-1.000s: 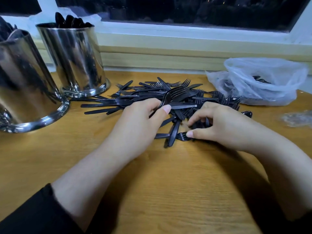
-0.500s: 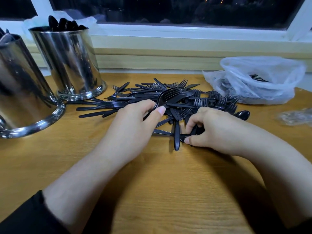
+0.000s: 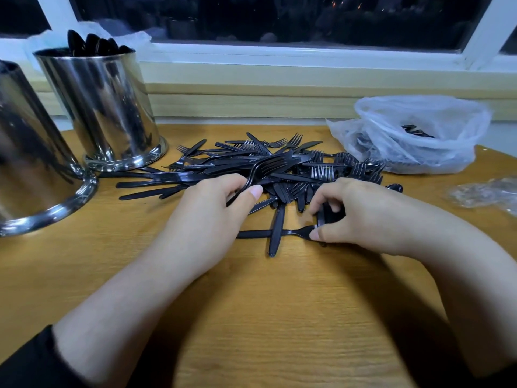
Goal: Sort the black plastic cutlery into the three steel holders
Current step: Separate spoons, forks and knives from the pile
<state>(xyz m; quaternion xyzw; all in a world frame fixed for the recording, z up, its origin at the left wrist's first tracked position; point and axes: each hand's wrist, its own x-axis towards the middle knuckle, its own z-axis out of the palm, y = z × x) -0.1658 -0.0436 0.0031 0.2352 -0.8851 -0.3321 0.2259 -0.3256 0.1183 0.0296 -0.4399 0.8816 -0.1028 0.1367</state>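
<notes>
Left hand [image 3: 207, 217] grips a black plastic fork [image 3: 261, 172] by the handle, tines raised over the heap of black plastic cutlery [image 3: 279, 169] at mid-bench toward the far edge. Right hand [image 3: 361, 217], fingers curled, pinches another black piece [image 3: 326, 217] (type unclear) at the heap's near side. Two shiny steel cylinder holders [image 3: 109, 107] stand at the wooden bench's [image 3: 265, 317] far-left corner, the farther one holding black spoons [image 3: 95, 46]. Clear plastic bag [image 3: 414, 135] far right.

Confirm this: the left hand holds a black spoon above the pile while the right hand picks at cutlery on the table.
Not quite. In the head view the left hand holds a fork, its tines showing, above the pile; the right hand does pick at cutlery on the table.
</notes>
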